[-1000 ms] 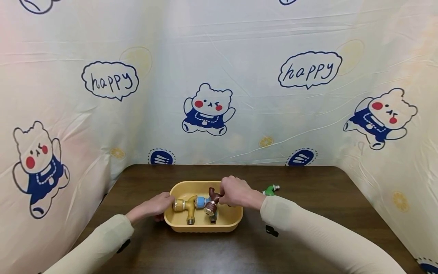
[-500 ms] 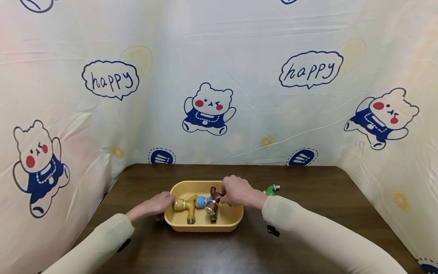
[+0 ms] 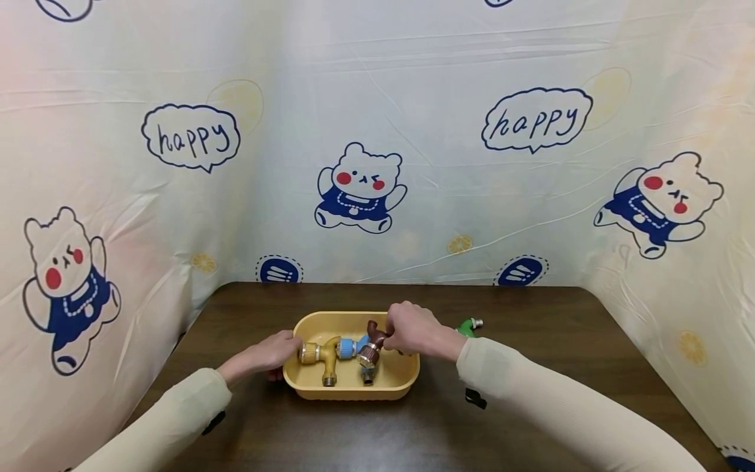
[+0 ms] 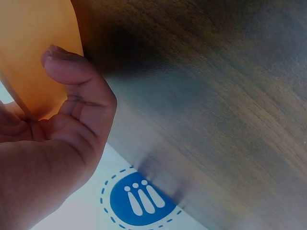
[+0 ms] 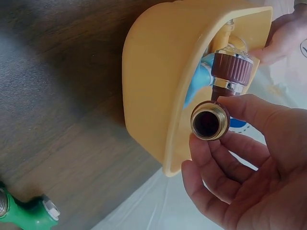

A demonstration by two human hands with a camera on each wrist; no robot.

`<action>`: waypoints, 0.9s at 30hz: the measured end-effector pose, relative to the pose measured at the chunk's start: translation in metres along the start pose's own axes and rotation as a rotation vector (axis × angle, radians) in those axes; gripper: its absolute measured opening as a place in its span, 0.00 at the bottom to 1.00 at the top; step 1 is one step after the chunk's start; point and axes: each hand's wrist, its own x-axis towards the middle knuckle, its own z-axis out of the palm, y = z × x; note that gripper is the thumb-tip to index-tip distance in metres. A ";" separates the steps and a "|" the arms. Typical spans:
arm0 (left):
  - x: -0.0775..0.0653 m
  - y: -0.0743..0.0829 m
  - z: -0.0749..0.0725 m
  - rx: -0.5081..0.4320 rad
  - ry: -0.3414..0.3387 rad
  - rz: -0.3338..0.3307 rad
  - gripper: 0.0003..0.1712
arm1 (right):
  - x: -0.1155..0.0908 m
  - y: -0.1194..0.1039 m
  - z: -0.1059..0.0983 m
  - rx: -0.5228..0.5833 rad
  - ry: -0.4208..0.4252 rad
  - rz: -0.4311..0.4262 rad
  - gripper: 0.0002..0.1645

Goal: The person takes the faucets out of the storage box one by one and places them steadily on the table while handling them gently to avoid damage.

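Observation:
A pale yellow plastic basin [image 3: 354, 394] stands on the table, and my left hand [image 3: 273, 351] grips its left end, fingers curled at the wall in the left wrist view. My right hand [image 3: 415, 330] pinches a brown tap [image 3: 369, 354] between thumb and fingers above the basin's right half. The right wrist view shows the tap's threaded brass end facing the camera, beside the thumb. In the basin lie a yellow tap [image 3: 328, 358] on the left and a blue tap [image 3: 347, 348] at the middle, partly hidden by the brown one.
A green tap [image 3: 468, 327] lies on the dark wooden table [image 3: 531, 393] right of the basin, partly behind my right forearm. A printed cloth [image 3: 436, 196] with bears hangs round the table's back and sides.
My right hand has shifted slightly to the right with the brown tap, which has tilted a little. My left hand and the basin stay where they were.

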 end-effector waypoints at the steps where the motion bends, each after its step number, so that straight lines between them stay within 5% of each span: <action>1: -0.001 0.001 0.000 -0.002 0.005 0.001 0.17 | 0.000 0.001 0.000 0.002 0.001 -0.001 0.11; 5: 0.001 -0.004 0.001 0.008 0.001 0.034 0.17 | -0.001 0.003 0.000 0.003 0.009 -0.004 0.12; 9: 0.018 -0.026 0.001 -0.047 -0.015 -0.033 0.17 | -0.002 0.004 -0.001 0.001 0.014 -0.008 0.12; 16: 0.001 -0.007 0.000 0.012 -0.027 0.041 0.17 | -0.004 0.006 -0.004 -0.004 0.017 -0.007 0.13; 26: 0.023 -0.030 0.003 -0.054 0.001 -0.059 0.18 | -0.004 0.009 -0.006 0.012 0.027 0.004 0.12; 27: 0.013 -0.016 0.003 -0.053 0.014 -0.066 0.17 | -0.005 0.009 -0.007 0.017 0.026 0.005 0.12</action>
